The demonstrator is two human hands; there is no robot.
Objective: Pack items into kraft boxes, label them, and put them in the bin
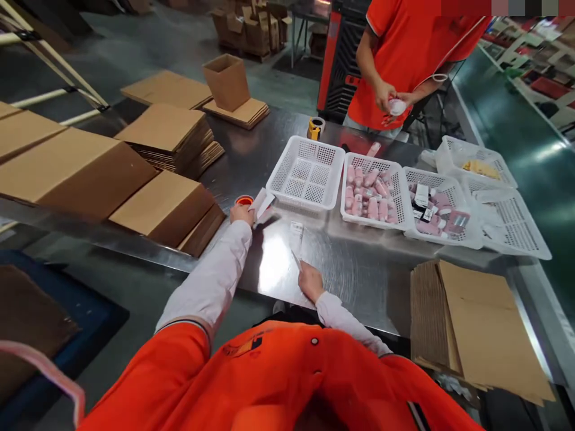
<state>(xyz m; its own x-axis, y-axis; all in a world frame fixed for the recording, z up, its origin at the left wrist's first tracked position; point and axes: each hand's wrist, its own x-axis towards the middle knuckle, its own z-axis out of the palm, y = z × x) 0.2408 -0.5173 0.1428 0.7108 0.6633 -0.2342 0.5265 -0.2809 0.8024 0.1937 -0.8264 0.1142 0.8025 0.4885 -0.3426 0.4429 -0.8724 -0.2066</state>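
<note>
Person's right hand [311, 282] pinches thin white slip [296, 261], labelled packet [296, 235] at its eleven o'clock on steel table [354, 269]; left hand [242, 214] meets white piece [262, 203], orange ring [245, 200] at twelve, finger grip unclear.

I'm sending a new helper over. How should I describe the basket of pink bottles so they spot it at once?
Start at the shiny metal table and find the row of white baskets along its far side. Take the second basket from the left: it holds small pink bottles packed together, while its right-hand neighbour mixes pink items with white and black pieces.
</note>
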